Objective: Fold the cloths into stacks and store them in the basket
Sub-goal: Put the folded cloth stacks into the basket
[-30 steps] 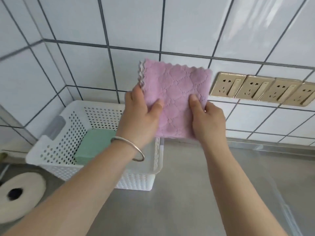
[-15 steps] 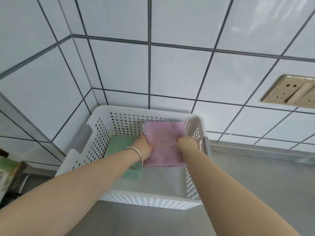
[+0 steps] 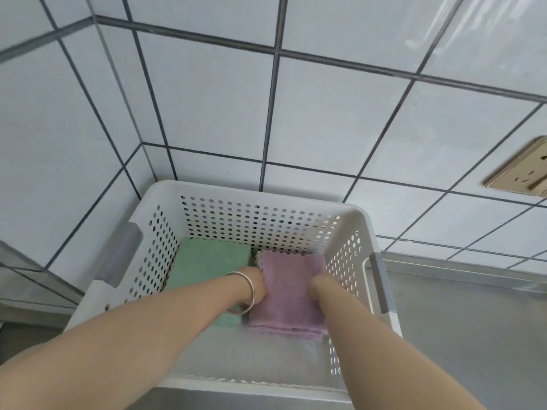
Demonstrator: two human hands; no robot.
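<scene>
A white perforated basket (image 3: 236, 192) stands in the corner of the tiled walls. A folded green cloth stack (image 3: 207, 261) lies on its floor at the left. A folded pink cloth (image 3: 288, 297) lies beside it on the right, low in the basket. My left hand (image 3: 260, 287), with a silver bangle at the wrist, holds the pink cloth's left edge. My right hand (image 3: 316, 287) holds its right edge. The fingers of both hands are hidden under the cloth.
White tiled walls rise close behind and to the left of the basket. A gold wall socket (image 3: 521, 173) sits at the right. The grey steel counter (image 3: 473, 335) runs to the right of the basket.
Both hands have carried the pink cloth from up in front of the wall down into the basket, beside the green stack. The view has swung left and down.
</scene>
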